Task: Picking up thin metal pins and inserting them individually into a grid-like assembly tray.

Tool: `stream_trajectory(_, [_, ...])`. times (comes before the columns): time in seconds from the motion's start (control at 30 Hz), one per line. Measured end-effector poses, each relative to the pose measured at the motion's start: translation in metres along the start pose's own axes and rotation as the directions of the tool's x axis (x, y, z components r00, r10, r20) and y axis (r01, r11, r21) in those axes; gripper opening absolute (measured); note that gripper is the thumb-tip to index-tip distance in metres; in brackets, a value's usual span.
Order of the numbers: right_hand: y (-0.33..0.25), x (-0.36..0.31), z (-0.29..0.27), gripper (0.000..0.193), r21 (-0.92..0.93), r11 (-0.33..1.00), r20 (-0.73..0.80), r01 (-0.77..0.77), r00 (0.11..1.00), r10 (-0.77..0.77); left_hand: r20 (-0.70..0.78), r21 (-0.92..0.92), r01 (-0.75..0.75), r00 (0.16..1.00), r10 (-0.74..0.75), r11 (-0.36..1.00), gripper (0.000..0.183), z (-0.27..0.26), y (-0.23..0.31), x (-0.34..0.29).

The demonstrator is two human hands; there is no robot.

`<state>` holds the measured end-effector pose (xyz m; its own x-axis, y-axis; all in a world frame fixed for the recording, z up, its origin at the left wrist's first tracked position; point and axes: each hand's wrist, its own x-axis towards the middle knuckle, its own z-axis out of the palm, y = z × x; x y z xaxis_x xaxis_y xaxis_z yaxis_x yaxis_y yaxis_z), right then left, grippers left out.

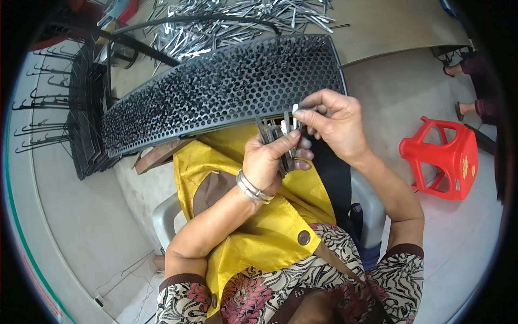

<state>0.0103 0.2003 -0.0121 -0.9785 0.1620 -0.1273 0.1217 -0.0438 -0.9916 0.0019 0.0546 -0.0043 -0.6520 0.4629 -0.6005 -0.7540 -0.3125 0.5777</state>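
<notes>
A bundle of thin flat metal strips (271, 131) sits in my left hand (260, 162), its fingers closed round them and its thumb laid across the front. The strips stand roughly upright, mostly dark grey. My right hand (341, 127) pinches one bright strip (295, 109) between thumb and forefinger, right beside the bundle; its lower end is close to the left thumb. Just beyond both hands lies a black perforated rack (318, 81), a long curved panel with rows of round holes. Many of its holes, mostly toward the left, have small dark pieces standing in them.
Behind the rack, a heap of loose shiny metal strips (237, 27) covers part of the table (388, 27). Black racks with hooked wires (51, 102) stand at the left. A red plastic stool (440, 156) is on the floor at right, near another person's feet (458, 89).
</notes>
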Motion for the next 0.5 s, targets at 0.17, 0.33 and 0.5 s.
stream_trajectory(0.17, [0.000, 0.001, -0.008, 0.007, 0.057, 0.998, -0.066, 0.014, 0.998, -0.011, -0.044, -0.012, 0.044, 0.998, -0.045, 0.999, 0.015, 0.003, 0.007, 0.003])
stream_trajectory(0.33, [-0.015, 0.020, -0.027, 0.007, -0.043, 0.985, -0.200, 0.166, 0.965, -0.171, -0.083, -0.019, 0.059, 0.995, -0.061, 0.998, 0.014, 0.005, 0.007, 0.003])
stream_trajectory(0.5, [-0.002, -0.001, -0.003, 0.012, -0.025, 0.999, 0.037, 0.031, 0.999, -0.030, -0.033, -0.006, 0.038, 0.999, -0.038, 0.999, 0.014, 0.006, 0.006, 0.004])
